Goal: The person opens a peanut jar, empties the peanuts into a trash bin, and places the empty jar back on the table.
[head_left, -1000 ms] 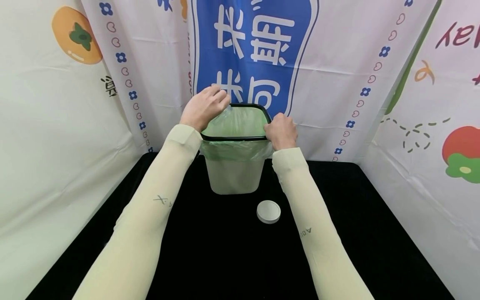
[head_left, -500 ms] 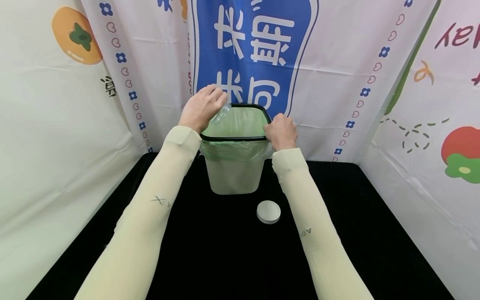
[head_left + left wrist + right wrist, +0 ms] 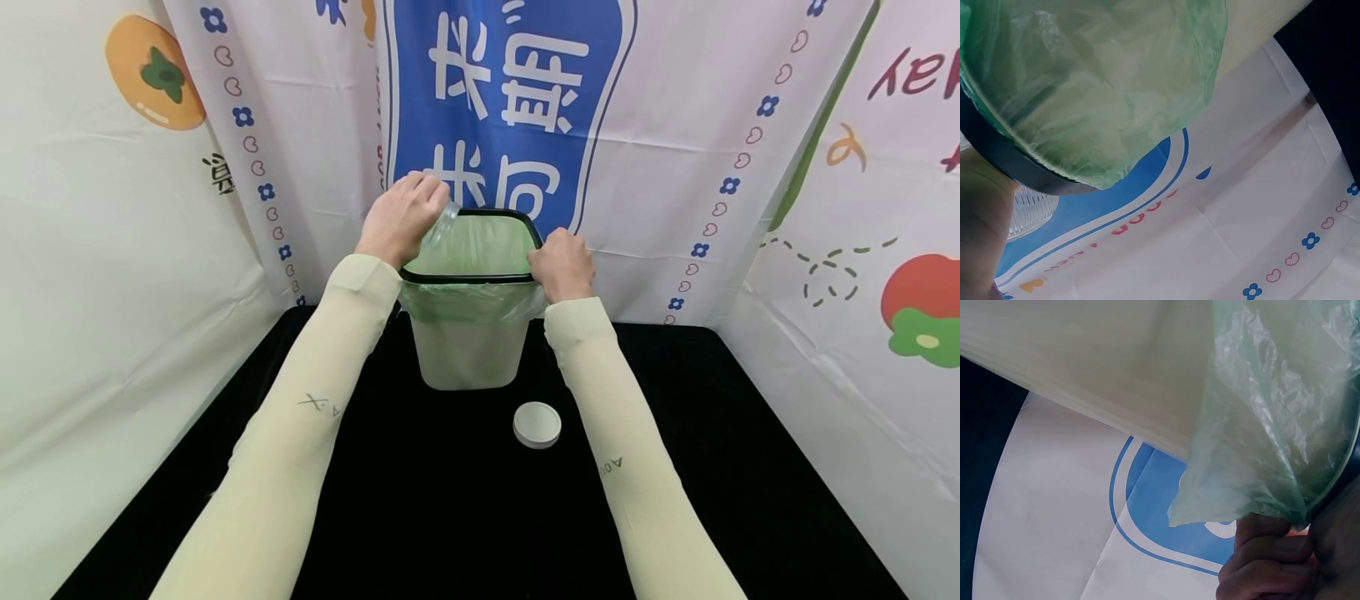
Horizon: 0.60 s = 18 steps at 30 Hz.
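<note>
A pale trash bin (image 3: 468, 354) stands upright at the back of the black table, lined with a thin green bag (image 3: 495, 237) folded over its black rim (image 3: 472, 278). Above the rim's left side, my left hand (image 3: 405, 217) grips a clear ribbed jar (image 3: 444, 223) tilted over the opening. Most of the jar is hidden by the hand; in the left wrist view its ribbed wall (image 3: 1032, 212) shows below the rim. My right hand (image 3: 562, 265) holds the bin's right rim, and the right wrist view shows its curled fingers (image 3: 1266, 565) beside the bag's edge.
A round white lid (image 3: 537, 423) lies on the black tabletop (image 3: 450, 500), in front of the bin and left of the right sleeve (image 3: 645, 433). Printed fabric (image 3: 660, 100) hangs close behind the bin and along both sides.
My left hand has shifted slightly left and turned, so more of the clear jar shows beside its fingers. The right hand, bin and lid stay in place.
</note>
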{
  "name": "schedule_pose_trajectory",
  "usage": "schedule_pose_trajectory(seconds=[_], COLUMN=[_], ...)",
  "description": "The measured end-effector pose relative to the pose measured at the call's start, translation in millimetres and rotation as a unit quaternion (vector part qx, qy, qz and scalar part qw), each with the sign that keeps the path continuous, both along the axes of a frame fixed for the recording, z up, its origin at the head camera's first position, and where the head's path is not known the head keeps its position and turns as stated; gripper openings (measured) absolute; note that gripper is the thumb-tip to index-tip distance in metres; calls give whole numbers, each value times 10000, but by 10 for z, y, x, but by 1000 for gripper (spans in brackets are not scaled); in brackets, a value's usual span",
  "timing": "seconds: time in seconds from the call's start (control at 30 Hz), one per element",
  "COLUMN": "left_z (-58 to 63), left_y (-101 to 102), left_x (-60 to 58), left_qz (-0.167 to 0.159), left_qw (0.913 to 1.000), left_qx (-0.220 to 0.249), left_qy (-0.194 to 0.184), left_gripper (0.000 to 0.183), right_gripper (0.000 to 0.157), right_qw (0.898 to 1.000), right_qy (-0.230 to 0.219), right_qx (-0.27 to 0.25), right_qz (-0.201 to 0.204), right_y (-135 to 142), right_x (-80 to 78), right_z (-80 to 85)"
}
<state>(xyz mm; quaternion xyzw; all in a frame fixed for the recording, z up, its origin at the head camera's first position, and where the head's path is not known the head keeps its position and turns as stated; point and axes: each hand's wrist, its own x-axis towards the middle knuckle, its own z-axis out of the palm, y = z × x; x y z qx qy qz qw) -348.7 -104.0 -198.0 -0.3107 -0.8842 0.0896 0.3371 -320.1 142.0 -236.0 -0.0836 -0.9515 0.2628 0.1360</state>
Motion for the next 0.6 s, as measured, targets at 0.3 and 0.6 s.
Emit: schedule_pose_trajectory(seconds=[0.3,0.6], left_z=[-34,-57], left_y=[-21,-21], left_x=[-2,13], left_qz=[-40,58], left_qw=[9982,9935], left_qx=[555,997], left_qy=[-204,-538], left_gripper=[57,68], right_gripper=[27,26], right_qw=[10000,10000], right_qy=[38,58], right_qx=[41,34], right_qz=[-20,-19], right_y=[-5,-10], right_x=[-4,-13], right_z=[-12,-7])
